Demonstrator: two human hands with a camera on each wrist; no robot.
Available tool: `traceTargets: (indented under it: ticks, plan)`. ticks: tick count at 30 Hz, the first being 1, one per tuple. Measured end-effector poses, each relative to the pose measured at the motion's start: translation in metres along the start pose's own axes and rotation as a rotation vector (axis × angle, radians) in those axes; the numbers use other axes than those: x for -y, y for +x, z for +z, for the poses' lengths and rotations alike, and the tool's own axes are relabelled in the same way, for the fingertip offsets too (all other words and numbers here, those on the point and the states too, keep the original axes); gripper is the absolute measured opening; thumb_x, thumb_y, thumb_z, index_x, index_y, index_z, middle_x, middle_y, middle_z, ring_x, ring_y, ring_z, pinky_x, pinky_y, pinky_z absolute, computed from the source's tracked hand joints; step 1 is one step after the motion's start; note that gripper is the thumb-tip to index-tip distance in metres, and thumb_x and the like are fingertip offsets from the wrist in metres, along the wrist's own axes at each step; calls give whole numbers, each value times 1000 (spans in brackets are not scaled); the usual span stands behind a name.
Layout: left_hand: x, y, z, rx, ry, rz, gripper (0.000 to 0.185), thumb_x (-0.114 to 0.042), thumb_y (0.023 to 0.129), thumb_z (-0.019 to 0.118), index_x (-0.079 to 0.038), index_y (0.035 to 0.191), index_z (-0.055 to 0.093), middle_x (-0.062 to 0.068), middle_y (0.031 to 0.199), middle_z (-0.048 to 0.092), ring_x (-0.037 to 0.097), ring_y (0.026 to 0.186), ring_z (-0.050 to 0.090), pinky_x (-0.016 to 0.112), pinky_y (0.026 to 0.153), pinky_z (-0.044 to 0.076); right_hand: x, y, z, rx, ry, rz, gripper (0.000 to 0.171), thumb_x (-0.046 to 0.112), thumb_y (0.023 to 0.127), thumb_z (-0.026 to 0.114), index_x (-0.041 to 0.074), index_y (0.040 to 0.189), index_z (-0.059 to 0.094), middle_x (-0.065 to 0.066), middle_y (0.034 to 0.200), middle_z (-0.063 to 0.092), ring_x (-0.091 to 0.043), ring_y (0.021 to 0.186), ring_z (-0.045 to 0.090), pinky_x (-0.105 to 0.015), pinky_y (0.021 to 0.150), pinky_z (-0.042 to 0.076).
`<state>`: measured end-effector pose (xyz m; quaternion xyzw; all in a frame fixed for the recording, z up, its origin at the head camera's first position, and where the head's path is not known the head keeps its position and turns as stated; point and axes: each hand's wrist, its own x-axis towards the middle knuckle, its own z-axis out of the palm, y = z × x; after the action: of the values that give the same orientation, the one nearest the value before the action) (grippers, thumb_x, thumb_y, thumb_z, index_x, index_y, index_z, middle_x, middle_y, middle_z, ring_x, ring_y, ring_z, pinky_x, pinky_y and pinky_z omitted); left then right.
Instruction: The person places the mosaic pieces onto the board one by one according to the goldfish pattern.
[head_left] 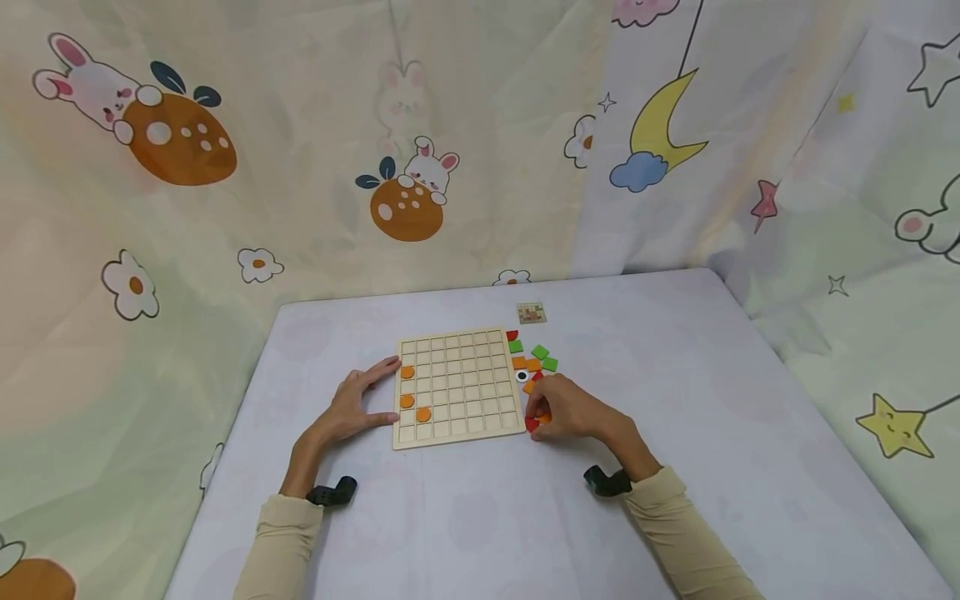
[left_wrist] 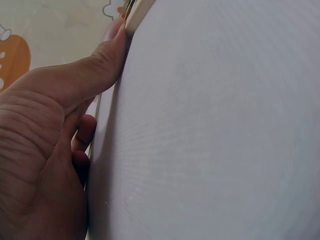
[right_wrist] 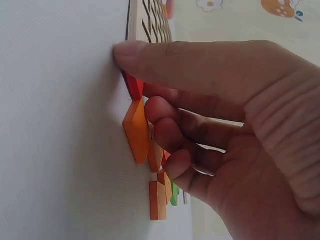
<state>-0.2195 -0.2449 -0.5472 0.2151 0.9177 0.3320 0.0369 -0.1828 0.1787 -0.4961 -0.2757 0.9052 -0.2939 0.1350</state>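
A square wooden grid board point(head_left: 459, 387) lies on the table, with three round orange pieces, one of them a disc point(head_left: 423, 414), in cells at its left. My left hand point(head_left: 351, 407) has thumb and forefinger spread apart, their tips touching the board's left edge; in the left wrist view the thumb point(left_wrist: 102, 60) reaches the board's rim. Beside the board's lower right corner, my right hand point(head_left: 567, 408) pinches a red piece point(right_wrist: 135, 86) between thumb and forefinger. The other fingers curl loosely over an orange piece point(right_wrist: 137, 132). The red piece's full shape is partly hidden.
Right of the board lie loose flat pieces: green squares, one a green piece point(head_left: 540, 352), orange pieces point(head_left: 533, 365), a red piece point(head_left: 512, 335) and a white disc with a black centre point(head_left: 522, 377). A small patterned card point(head_left: 532, 312) lies behind them. Printed cloth hangs around the table.
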Motion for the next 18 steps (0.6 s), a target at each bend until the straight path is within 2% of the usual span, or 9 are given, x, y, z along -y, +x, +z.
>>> traceTargets:
  ticks: [9, 18]
  plan:
    - [0, 0, 2, -19, 15, 20, 97, -47, 74, 87, -20, 155, 41, 2, 166, 34, 17, 100, 39, 37, 82, 27, 1, -2, 0, -4, -35, -23, 19, 12, 75, 84, 13, 90, 72, 2, 83, 65, -15, 82, 55, -26, 74, 46]
    - [1, 0, -1, 1, -1, -7, 98, -50, 73, 87, -24, 155, 40, -4, 166, 32, 17, 104, 40, 38, 86, 28, -1, -1, -2, -23, -18, -24, 18, 10, 77, 82, 14, 92, 73, 2, 86, 69, -13, 81, 58, -25, 72, 50]
